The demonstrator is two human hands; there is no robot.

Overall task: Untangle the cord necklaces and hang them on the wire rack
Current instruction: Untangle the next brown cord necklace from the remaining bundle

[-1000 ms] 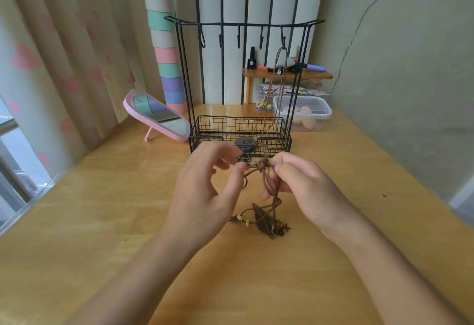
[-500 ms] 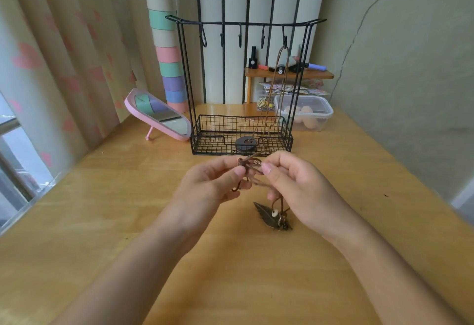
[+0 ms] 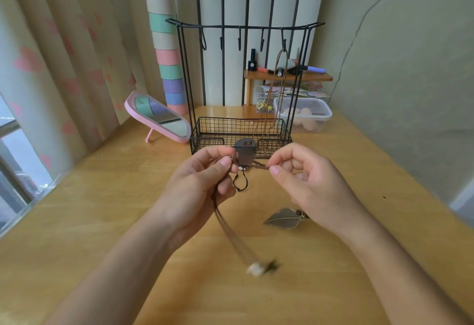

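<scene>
**Status, head view.** I read both hands raised over the table (image 3: 107, 196), directly in front of the wire rack (image 3: 243, 26).

**Grip.**
- The left hand (image 3: 202, 186) pinches the cord tangle (image 3: 252, 167) at its left side between thumb and forefinger. The other fingers are curled under.
- The right hand (image 3: 307, 181) pinches the same tangle at its right side, also between thumb and forefinger. The other fingers are loosely curled, and I see nothing else in them.

**Change against the frame half a second ago.**
- The hands were fingertip to fingertip, with the knot hidden between them.
- They are now apart, and a short run of brown cord is drawn taut between the two pinch points.
- A small dark loop (image 3: 239, 183) hangs below that run.
- Several strands drop from the left hand toward me and finish in a beaded end (image 3: 256, 268), which is blurred by motion.
- One second ago this end sat beside the leaf pendant (image 3: 283, 219). It is now well apart from it.
- The leaf pendant stays close to its previous position, just beside the right wrist. I cannot tell whether it rests on the table or hangs.

**Rack.**
- One hung necklace (image 3: 278, 73) is on the rightmost hook, as before.
- Its cord runs down to the basket, and a dark pendant (image 3: 245, 149) shows at the basket front, just behind the tangle.

**Surroundings.** The pink mirror (image 3: 159, 119) and the plastic box (image 3: 305, 116) are unchanged.
</scene>
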